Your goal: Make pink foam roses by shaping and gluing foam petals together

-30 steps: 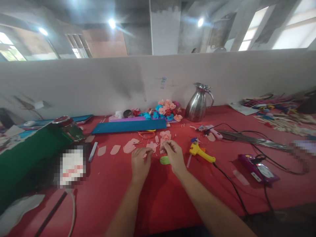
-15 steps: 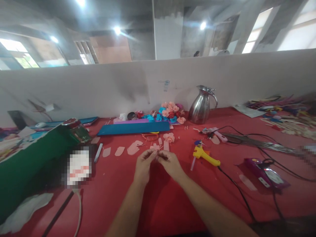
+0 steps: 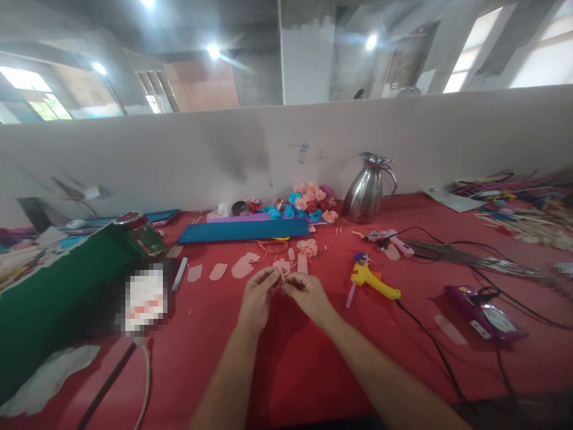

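Observation:
Both my hands meet over the red table, fingers pinched around a small pink paper petal (image 3: 281,272). My left hand (image 3: 258,298) grips it from the left, and my right hand (image 3: 308,295) from the right; fingertips partly cover it. Just beyond them lie more pink paper pieces, among them a strip (image 3: 302,263) and a cluster of cut petals (image 3: 245,266). A finished-looking pink paper flower (image 3: 307,247) rests behind my right hand. Two single petal cutouts, one of them a rounded piece (image 3: 218,272), lie to the left.
A yellow glue gun (image 3: 373,282) with its cord lies right of my hands, beside a purple power box (image 3: 483,316). Behind are a blue board (image 3: 244,231), paper flowers (image 3: 311,197) and a steel jug (image 3: 367,188). At left stand a green box (image 3: 58,298) and a jar (image 3: 142,234).
My hands have drawn slightly apart at the fingertips, and the pink paper petal between them shows more. The glue gun and other table things stay in place; the view shifts slightly.

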Demonstrator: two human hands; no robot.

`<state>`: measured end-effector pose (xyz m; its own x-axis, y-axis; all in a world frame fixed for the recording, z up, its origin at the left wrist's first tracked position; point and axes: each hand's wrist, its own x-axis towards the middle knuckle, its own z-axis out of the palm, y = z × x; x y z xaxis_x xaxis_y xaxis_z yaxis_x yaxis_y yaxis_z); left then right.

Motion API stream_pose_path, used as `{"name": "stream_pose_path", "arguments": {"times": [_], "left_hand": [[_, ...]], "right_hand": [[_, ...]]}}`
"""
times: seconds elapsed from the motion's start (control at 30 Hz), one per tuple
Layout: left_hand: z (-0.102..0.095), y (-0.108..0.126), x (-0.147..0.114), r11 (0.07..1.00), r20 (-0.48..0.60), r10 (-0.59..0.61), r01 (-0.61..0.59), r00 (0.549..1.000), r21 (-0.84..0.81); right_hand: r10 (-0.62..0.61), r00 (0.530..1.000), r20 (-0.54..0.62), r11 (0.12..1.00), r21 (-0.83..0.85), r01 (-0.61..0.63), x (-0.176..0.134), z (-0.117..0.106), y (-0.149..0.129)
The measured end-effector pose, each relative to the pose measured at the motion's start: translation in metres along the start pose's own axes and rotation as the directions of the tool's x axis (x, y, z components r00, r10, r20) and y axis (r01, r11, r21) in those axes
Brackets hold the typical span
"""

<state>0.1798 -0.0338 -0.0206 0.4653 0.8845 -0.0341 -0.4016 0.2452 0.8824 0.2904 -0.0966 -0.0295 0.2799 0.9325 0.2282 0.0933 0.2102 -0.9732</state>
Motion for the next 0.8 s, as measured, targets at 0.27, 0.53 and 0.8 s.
{"name": "stream_pose_path", "arguments": {"times": [0.27, 0.53, 0.8], "left_hand": [[0.0017, 0.0016, 0.0003, 1.0, -0.019, 0.011, -0.011, 1.0, 0.0], [0.0012, 0.0032, 0.0005, 1.0, -0.041, -0.007, 0.006, 0.999, -0.01], [0.0033, 0.0008, -0.0016, 0.996, 0.018, -0.084, 0.084, 0.996, -0.002]], "right_hand": [[-0.005, 1.0, -0.015, 0.999, -0.041, 0.005, -0.0002, -0.0002, -0.0009], [0.019, 0.999, -0.045, 0.999, -0.047, -0.021, 0.0002, -0.001, -0.0001], [0.103, 0.991, -0.081, 0.993, 0.073, -0.097, 0.0015, -0.0017, 0.0004]]}}
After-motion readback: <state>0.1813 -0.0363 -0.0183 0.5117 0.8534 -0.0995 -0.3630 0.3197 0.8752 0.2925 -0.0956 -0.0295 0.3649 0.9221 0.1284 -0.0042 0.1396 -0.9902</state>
